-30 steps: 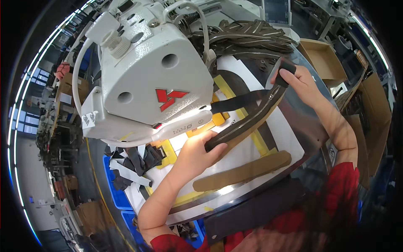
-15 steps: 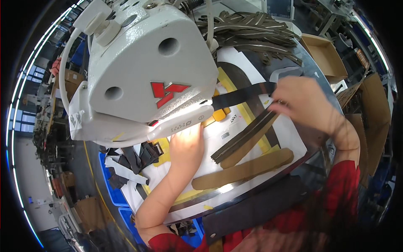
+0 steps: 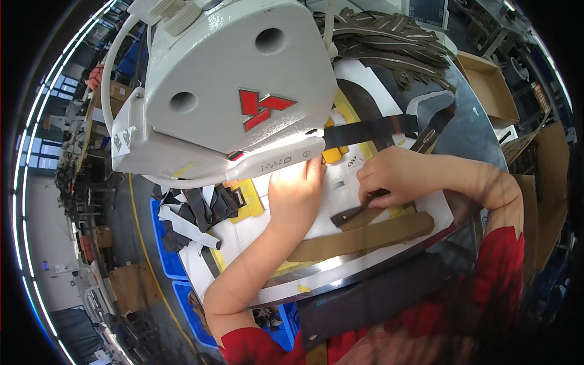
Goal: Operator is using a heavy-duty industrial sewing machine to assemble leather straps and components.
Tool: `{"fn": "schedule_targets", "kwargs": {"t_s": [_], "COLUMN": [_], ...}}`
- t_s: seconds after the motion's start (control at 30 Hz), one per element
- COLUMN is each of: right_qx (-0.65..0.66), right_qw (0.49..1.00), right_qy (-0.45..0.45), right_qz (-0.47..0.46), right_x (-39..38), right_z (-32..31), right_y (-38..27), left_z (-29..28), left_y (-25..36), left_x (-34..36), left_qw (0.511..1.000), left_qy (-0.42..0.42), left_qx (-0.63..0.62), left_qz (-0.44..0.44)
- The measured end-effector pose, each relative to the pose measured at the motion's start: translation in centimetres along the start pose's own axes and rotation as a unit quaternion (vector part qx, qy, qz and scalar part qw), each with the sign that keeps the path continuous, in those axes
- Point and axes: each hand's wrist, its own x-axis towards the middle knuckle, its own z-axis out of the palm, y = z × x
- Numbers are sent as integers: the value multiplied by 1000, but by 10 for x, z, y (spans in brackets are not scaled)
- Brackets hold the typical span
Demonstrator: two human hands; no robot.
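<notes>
My left hand (image 3: 296, 198) reaches under the head of a white sewing machine (image 3: 225, 91); its fingertips are mostly hidden there. Low over the work surface, my right hand (image 3: 392, 179) pinches a dark zipper strip (image 3: 433, 129) near its lower end. That strip passes under the hand, with its other end up at the right. A black band (image 3: 371, 131) runs from beneath the machine head toward the strip's upper end. Closer to me lies a flat brown fabric strip (image 3: 365, 236) with rounded ends, and part of another brown piece shows under the zipper strip.
A heap of dark zipper strips (image 3: 383, 42) lies behind the work area. Dark and white scraps (image 3: 198, 213) hang over a blue bin (image 3: 164, 255) at the left. An open cardboard box (image 3: 490, 88) stands at the right. Yellow guides (image 3: 249, 204) border the white work surface.
My right hand has moved down and left along the zipper strip, from its upper end to near its lower end. The left hand stays at the machine head. The whole view has shifted slightly.
</notes>
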Motion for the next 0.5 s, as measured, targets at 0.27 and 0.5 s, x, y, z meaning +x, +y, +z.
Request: {"fn": "schedule_targets", "kwargs": {"t_s": [0.27,0.5], "right_qx": [48,75], "right_qw": [998,994], "right_qy": [-42,-72], "right_qz": [-30,-9], "right_x": [-5,-2], "right_z": [-3,-8], "right_y": [10,7], "left_z": [-6,35], "left_y": [32,48], "left_x": [21,63], "left_qw": [998,996], "left_qy": [-9,-74], "left_qx": [-60,-15], "left_qz": [27,51]}}
